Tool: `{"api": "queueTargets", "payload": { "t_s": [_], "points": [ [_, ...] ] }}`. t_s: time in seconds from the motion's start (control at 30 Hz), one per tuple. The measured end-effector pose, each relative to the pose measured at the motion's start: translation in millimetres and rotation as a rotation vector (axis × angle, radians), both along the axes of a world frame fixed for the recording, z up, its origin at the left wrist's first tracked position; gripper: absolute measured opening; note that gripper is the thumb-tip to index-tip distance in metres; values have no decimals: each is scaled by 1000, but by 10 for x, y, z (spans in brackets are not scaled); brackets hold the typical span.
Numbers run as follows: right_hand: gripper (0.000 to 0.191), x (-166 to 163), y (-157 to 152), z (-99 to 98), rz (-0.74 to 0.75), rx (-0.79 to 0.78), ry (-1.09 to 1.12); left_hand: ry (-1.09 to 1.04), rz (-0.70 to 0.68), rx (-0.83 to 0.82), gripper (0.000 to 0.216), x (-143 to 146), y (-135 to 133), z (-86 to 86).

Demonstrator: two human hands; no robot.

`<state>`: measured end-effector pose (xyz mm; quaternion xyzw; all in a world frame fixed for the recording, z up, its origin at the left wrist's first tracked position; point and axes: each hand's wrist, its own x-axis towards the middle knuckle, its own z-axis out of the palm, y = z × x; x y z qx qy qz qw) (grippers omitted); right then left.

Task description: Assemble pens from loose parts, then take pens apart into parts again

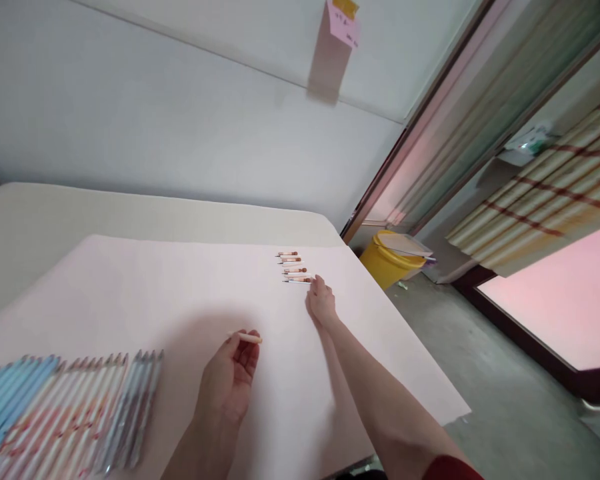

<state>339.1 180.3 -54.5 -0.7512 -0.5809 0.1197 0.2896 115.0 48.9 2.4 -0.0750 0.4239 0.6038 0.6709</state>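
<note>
Fingers of the left hand [230, 381] pinch a short pale tube [250, 339] above near centre; those of the right hand [323, 303] meet the nearest of several slim pen parts [295, 271], their grip unclear. A cream table [40, 217] bears a broad whitish sheet [180, 280]. Pens [75, 407] line its near left; the slim parts lie farther off, right of centre.

A slim white pen piece [251, 338] is held nearly level; dark-tipped, brown-ended pens [301, 271] lie in a row
</note>
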Motion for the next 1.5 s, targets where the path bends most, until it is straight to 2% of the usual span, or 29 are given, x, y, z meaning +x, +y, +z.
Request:
{"api": "queueTargets", "payload": {
  "t_s": [0.1,0.2,0.3,0.37,0.5,0.63,0.67,0.77,0.87,1.17,1.5],
  "points": [
    [47,-6,-4,-58,-9,8,-35,-15,11,-18,6,-2,25,-8],
    [35,-46,-61,-85,15,16,-72,-26,24,-37,5,9,49,-19],
    [17,-142,-109,-57,63,12,-86,-23,27,-29,6,25,57,-18],
    [15,-236,-165,3,93,16,-75,-12,32,-25,8,27,55,-8],
    [13,-468,-474,224,167,31,-4,-9,48,-5,13,-18,64,26],
    [18,-649,-939,538,327,38,115,-37,83,3,13,-113,94,61],
    [17,-673,-1030,620,390,48,230,-40,91,-2,12,-138,102,67],
    [16,-699,-1181,838,486,65,455,-37,115,-15,12,-203,118,78],
    [16,-702,-1221,968,522,80,479,-32,136,2,13,-240,115,81],
    [13,-699,-1316,959,615,61,279,29,157,27,12,-211,77,83],
    [13,-637,-1351,1008,611,88,313,86,176,72,11,-235,58,64]
  ]
}}
